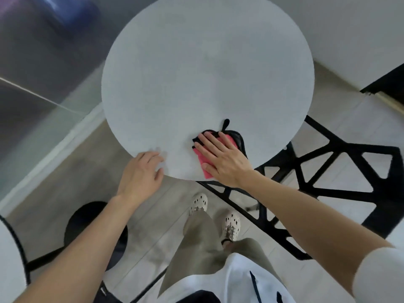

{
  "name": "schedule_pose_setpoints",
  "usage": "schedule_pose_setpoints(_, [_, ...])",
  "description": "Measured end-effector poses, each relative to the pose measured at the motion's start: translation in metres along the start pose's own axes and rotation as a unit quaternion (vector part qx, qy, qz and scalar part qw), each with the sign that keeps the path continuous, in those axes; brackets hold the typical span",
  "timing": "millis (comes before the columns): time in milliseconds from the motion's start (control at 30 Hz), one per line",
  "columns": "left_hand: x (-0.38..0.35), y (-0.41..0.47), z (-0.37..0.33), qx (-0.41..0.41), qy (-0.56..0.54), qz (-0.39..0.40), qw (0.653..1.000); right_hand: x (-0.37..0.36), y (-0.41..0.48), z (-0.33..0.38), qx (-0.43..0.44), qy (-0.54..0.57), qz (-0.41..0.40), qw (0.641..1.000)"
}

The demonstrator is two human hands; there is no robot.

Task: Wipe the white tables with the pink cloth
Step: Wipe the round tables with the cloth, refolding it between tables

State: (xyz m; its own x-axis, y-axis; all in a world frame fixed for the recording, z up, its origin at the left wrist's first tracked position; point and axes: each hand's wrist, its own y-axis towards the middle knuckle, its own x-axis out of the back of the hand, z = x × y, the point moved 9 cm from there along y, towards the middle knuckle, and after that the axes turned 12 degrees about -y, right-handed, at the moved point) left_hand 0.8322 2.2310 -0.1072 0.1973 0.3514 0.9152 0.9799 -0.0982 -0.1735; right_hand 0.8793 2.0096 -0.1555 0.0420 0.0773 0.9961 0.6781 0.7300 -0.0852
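Note:
A round white table [196,73] fills the upper middle of the head view. A folded pink cloth [202,157] with black trim and a black loop lies flat near the table's near edge. My right hand [223,157] presses down on the cloth with straight, spread fingers and covers most of it. At the table's near-left rim my left hand [141,173] rests with relaxed fingers, its fingertips touching the tabletop, and holds nothing.
A black open-frame chair [328,171] stands under the table's right side. Another black chair or stool [96,226] is at the lower left, beside a white table edge [8,259]. A dark wall panel [43,62] runs along the left. My feet [216,213] stand on light flooring.

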Motion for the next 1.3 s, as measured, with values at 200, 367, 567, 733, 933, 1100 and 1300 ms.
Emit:
schedule_pose_setpoints(200, [0.031,-0.01,0.066,0.05,0.012,-0.033,0.998,0.0,0.091,0.073,0.102,0.004,-0.012,0.995])
schedule_pose_setpoints(367, [0.052,0.005,0.131,0.08,0.004,-0.057,0.995,0.007,0.201,0.112,0.158,0.013,-0.015,0.987])
schedule_pose_setpoints(567, [0.087,0.078,0.198,0.09,-0.017,-0.054,0.994,0.016,0.341,0.1,0.135,0.015,-0.019,0.991])
schedule_pose_setpoints(733, [0.116,0.166,0.224,0.062,-0.022,-0.053,0.996,0.021,0.441,0.037,0.046,0.024,-0.016,0.999])
schedule_pose_setpoints(933, [0.121,0.264,0.19,-0.05,-0.01,-0.017,0.999,0.025,0.499,-0.08,-0.083,0.032,0.0,0.996])
schedule_pose_setpoints(1100, [0.1,0.317,0.142,-0.125,-0.006,0.021,0.992,0.025,0.487,-0.188,-0.21,0.06,0.017,0.976])
schedule_pose_setpoints(1300, [0.075,0.345,0.08,-0.222,0.024,0.054,0.973,0.017,0.398,-0.304,-0.366,0.072,0.013,0.928])
